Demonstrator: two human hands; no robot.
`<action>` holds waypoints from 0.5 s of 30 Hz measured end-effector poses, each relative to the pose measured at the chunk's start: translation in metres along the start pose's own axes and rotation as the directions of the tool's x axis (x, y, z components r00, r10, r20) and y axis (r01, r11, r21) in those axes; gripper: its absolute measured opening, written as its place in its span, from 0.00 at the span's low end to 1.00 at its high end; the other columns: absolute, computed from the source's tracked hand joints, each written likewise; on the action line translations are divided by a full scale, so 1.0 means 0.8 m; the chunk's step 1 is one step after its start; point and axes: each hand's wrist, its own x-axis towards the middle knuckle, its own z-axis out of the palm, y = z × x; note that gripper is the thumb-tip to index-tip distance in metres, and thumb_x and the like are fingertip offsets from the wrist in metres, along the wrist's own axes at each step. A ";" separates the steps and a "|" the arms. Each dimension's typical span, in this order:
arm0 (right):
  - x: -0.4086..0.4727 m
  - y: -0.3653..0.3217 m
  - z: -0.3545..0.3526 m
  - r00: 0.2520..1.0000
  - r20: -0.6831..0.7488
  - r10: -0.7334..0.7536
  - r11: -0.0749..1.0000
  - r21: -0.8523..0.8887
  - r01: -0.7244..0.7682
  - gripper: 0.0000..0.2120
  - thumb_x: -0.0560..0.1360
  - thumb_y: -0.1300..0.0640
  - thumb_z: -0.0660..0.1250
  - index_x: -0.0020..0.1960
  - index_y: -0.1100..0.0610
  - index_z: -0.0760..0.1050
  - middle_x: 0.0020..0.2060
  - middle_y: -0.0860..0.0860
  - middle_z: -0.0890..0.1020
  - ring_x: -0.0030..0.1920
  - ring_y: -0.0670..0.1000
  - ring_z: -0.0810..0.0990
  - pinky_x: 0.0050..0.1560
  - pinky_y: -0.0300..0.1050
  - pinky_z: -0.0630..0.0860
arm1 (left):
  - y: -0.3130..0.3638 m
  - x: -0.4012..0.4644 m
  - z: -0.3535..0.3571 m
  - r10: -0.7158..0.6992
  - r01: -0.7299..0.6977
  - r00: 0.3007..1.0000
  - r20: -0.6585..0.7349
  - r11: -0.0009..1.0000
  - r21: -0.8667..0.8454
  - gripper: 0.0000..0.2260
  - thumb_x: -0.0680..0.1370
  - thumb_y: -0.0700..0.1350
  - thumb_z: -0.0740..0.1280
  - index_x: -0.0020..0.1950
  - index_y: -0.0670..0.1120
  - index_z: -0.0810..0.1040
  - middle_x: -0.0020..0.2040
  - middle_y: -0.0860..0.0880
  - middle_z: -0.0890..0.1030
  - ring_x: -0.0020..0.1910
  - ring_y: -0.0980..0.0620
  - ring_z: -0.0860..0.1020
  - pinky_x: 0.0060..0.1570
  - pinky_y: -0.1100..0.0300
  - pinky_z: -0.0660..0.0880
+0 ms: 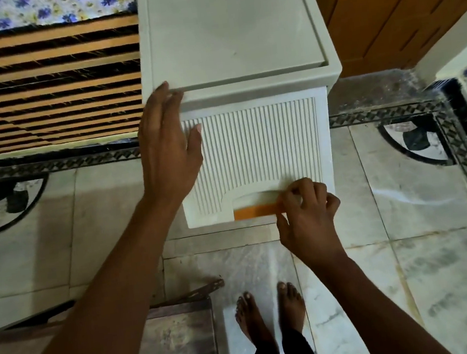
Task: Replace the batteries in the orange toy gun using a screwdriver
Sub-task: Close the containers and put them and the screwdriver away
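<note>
A white plastic storage cabinet (pixel 235 39) stands on the floor in front of me. Its ribbed front door (pixel 256 156) has an arched cut-out at the bottom with an orange handle strip (pixel 255 211). My right hand (pixel 306 215) has its fingers curled on the right end of that strip. My left hand (pixel 169 146) lies flat with fingers apart against the cabinet's upper left corner. No toy gun, batteries or screwdriver are in view.
A bed with an orange-and-black striped cover (pixel 47 87) lies to the left of the cabinet. A wooden door (pixel 399 6) is at the right back. A wooden stool or table (pixel 175 337) sits by my bare feet (pixel 270 309) on the marble floor.
</note>
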 end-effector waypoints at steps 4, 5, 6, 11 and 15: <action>0.035 0.004 0.053 0.952 0.291 0.099 0.990 -0.122 -0.066 0.39 0.66 0.58 0.79 0.74 0.58 0.70 0.67 0.62 0.70 0.66 0.66 0.70 0.62 0.66 0.70 | 0.018 -0.059 0.014 -0.184 0.150 0.963 -0.198 0.973 -0.174 0.22 0.79 0.39 0.70 0.72 0.36 0.70 0.72 0.35 0.67 0.73 0.43 0.69 0.72 0.64 0.68; 0.045 0.006 0.065 0.941 0.324 0.101 0.992 -0.101 -0.072 0.41 0.69 0.56 0.78 0.79 0.57 0.65 0.70 0.61 0.68 0.69 0.66 0.67 0.65 0.67 0.69 | 0.019 -0.074 0.021 -0.279 0.238 0.941 -0.193 0.948 -0.210 0.23 0.79 0.40 0.71 0.72 0.37 0.70 0.71 0.36 0.67 0.71 0.44 0.71 0.68 0.71 0.68; 0.057 0.008 0.070 0.930 0.352 0.105 0.994 -0.073 -0.085 0.43 0.72 0.55 0.76 0.81 0.55 0.60 0.72 0.60 0.66 0.71 0.65 0.65 0.67 0.66 0.67 | 0.020 -0.083 0.027 -0.393 0.349 0.907 -0.154 0.903 -0.251 0.24 0.79 0.41 0.71 0.72 0.39 0.69 0.70 0.38 0.67 0.68 0.45 0.72 0.64 0.73 0.69; 0.115 0.026 0.094 0.884 0.445 0.145 0.938 0.222 -0.265 0.47 0.75 0.52 0.76 0.85 0.44 0.53 0.78 0.62 0.63 0.78 0.66 0.60 0.76 0.69 0.65 | -0.004 -0.088 0.073 -0.841 0.888 0.305 0.446 0.082 -0.453 0.26 0.78 0.50 0.75 0.71 0.45 0.70 0.64 0.45 0.78 0.62 0.47 0.79 0.56 0.57 0.79; 0.140 0.022 0.090 0.906 0.253 0.338 0.774 0.473 -0.421 0.31 0.70 0.58 0.82 0.69 0.60 0.72 0.65 0.58 0.80 0.69 0.60 0.76 0.69 0.50 0.73 | -0.023 -0.066 0.097 -0.713 0.869 0.197 0.673 -0.191 -0.457 0.26 0.74 0.49 0.78 0.65 0.40 0.72 0.64 0.43 0.77 0.65 0.45 0.77 0.66 0.50 0.78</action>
